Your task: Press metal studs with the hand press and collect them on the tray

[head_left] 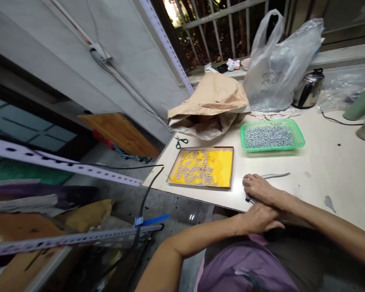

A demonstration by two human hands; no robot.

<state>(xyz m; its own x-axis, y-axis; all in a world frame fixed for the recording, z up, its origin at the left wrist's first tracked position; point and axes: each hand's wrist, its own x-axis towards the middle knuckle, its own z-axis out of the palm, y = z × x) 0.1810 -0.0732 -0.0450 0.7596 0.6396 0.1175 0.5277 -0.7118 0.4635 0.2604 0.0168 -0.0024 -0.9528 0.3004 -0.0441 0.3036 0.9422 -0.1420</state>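
My right hand (259,188) rests on the tabletop near its front edge. Its fingers are curled together, and what they close on, if anything, is too small to make out. A thin tool with a black tip (249,199) pokes out under that palm. Just below, my left hand (259,219) crosses at the right wrist, its thumb apart and its other fingers partly hidden. Beyond the right hand lies a slim grey tool (275,175). To the left is a shallow tray (232,170) with a yellow bottom (223,166), scattered with small metal pins (200,174).
A green plastic basket (298,140) full of small metal pieces (269,136) stands farther back. Green-handled scissors (181,141) lie near a brown paper bag (211,97). A clear plastic bag (276,69) and steel kettle (309,89) stand by the window. A black cable (144,194) hangs at the table's left corner.
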